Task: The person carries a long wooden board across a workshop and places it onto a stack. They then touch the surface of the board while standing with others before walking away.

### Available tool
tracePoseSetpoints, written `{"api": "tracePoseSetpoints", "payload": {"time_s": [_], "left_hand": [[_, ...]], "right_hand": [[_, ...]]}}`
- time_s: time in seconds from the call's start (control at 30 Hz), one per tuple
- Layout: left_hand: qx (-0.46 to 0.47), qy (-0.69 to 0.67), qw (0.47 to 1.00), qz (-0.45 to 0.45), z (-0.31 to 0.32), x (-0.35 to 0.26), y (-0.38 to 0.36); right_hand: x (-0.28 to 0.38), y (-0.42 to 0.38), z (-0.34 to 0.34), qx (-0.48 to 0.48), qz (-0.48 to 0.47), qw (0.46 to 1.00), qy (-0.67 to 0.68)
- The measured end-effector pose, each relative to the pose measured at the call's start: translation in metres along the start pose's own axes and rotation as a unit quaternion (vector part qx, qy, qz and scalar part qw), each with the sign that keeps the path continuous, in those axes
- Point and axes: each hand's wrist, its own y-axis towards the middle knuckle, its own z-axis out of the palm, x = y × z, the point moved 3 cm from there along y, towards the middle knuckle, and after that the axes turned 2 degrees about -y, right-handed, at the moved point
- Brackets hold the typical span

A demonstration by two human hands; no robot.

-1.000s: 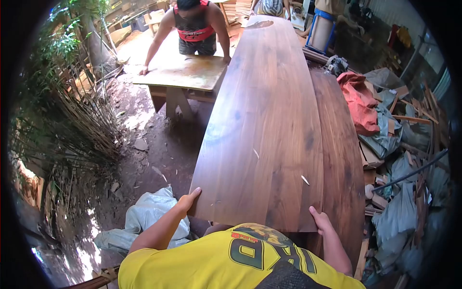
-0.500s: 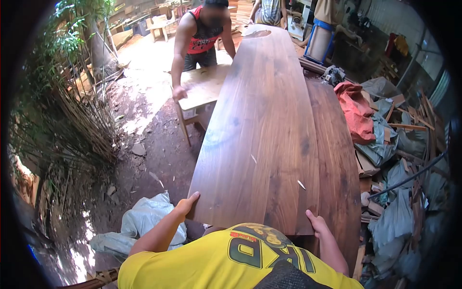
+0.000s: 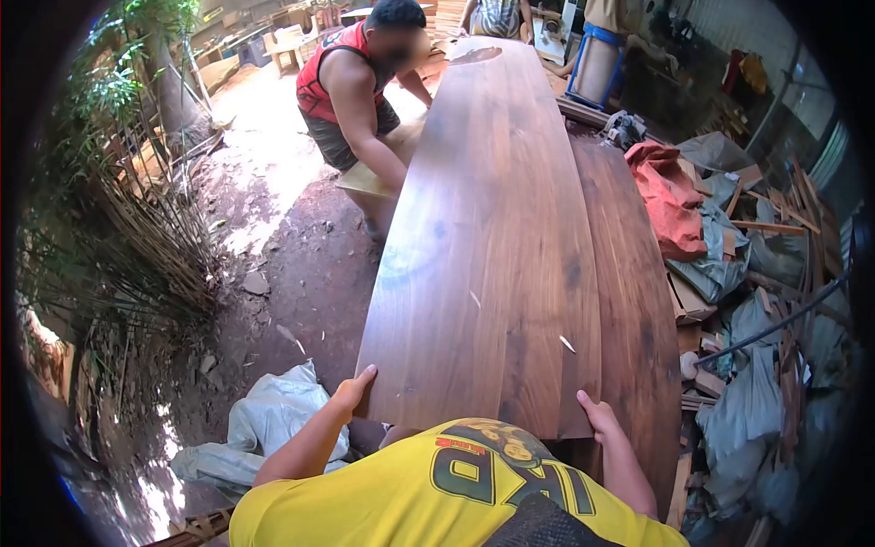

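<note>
Both hands, left hand and right hand, clamped on near end of long dark walnut-brown wooden slab; co-worker in red vest now crouched lower beside it, pale small table tipped.

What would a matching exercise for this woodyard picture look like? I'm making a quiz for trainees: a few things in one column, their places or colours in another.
Things:
1. top slab
2. left hand
3. orange-red cloth
4. pale sack

Places:
A. on the dirt ground, left of the slabs' near end
B. on the scrap pile right of the slabs
C. lying on a second dark slab
D. gripping the top slab's near left corner

Pairs: 1-C, 2-D, 3-B, 4-A
</note>
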Motion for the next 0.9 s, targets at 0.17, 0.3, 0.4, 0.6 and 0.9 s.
{"api": "tracePoseSetpoints", "payload": {"time_s": [0.17,0.3,0.4,0.6,0.9], "left_hand": [[-0.008,0.005,1.0,-0.004,0.006,0.008,0.011],[-0.014,0.003,1.0,-0.01,0.011,0.012,0.011],[-0.028,0.004,0.999,-0.017,0.012,0.018,0.016],[-0.003,-0.012,1.0,0.003,0.011,0.026,0.029],[-0.019,-0.023,0.999,0.025,-0.007,0.056,0.093]], "right_hand": [[-0.008,0.014,-0.009,0.011,-0.011,1.0,0.01],[-0.01,0.015,-0.012,0.008,-0.002,1.0,0.005],[-0.016,0.019,-0.011,0.009,-0.004,1.0,0.003],[-0.019,0.026,-0.002,0.009,0.009,1.0,0.023],[-0.067,0.067,0.037,-0.041,0.021,0.999,0.017]]}}
